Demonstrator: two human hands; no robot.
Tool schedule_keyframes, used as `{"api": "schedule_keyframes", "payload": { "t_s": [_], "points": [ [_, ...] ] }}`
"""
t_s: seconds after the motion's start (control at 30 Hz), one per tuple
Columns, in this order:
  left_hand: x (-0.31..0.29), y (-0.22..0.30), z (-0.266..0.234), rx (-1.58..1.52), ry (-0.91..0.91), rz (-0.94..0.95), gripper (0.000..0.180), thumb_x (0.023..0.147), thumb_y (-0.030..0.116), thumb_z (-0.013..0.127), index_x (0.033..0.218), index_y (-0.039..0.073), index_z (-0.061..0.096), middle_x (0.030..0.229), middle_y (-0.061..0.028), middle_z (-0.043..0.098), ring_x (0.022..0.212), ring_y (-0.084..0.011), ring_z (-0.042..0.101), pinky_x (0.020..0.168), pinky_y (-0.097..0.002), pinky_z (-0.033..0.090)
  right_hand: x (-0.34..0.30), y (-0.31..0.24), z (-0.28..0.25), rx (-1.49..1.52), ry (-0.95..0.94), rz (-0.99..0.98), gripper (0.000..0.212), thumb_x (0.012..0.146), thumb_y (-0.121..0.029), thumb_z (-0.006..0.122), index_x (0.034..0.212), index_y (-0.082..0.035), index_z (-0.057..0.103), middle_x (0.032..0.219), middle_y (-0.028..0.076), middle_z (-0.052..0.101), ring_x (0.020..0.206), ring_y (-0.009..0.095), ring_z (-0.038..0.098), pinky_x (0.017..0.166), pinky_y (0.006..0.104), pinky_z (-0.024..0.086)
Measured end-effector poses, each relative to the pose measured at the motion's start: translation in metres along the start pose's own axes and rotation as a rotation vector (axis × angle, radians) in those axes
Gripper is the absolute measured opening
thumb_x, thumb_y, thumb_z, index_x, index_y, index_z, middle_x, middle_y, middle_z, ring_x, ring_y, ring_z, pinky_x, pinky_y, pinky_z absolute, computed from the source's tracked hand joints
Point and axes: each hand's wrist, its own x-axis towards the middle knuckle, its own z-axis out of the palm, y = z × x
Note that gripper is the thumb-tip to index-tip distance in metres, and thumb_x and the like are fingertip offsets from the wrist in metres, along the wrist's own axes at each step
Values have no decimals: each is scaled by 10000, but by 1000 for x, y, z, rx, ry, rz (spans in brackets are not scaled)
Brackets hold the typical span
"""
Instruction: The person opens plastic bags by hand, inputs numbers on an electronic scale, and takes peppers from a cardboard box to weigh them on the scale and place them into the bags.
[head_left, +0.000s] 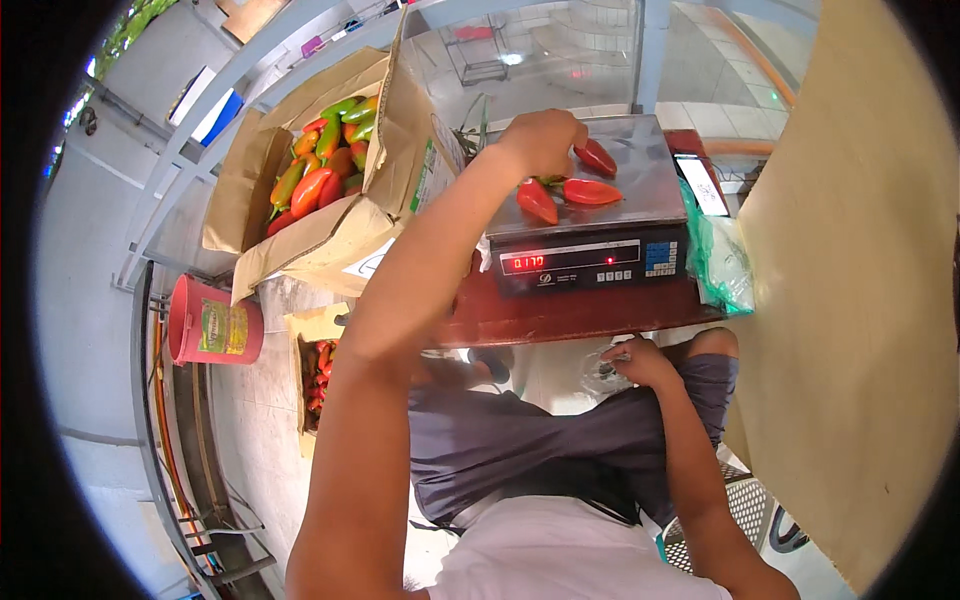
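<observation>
Red peppers point(592, 192) lie together on the scale point(588, 272), likely so it weighs them as one — whether the left grip point(545, 140), just beside them, is closed I cannot tell. The right grip point(645, 362) pinches clear plastic point(602, 377).

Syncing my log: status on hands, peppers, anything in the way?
Left hand over scale, grip unclear. Right hand at clear plastic. Red peppers on scale. Left forearm partly hides carton.
</observation>
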Motion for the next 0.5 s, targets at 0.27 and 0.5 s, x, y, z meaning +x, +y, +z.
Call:
{"api": "schedule_keyframes", "payload": {
  "t_s": [0.27, 0.5],
  "points": [
    [4, 0, -3, 0, -27, 14, 448, 771, 290, 801, 1180, 129, 718, 1136, -120, 690, 1106, -327, 651, 905, -447, 527, 1, 2, 1, 72, -9, 46, 268, 868, -132, 717, 1121, -115, 801, 1092, 123, 782, 979, 251, 746, 890, 342, 563],
    [14, 8, 2, -7, -36, 45, 421, 754, 253, 788, 1151, 125, 727, 1143, -126, 693, 1091, -341, 662, 897, -454, 533, -1, 5, -2, 44, 20, 12, 264, 874, -133, 719, 1123, -96, 798, 1090, 138, 780, 949, 244, 747, 871, 333, 564]
  ]
}}
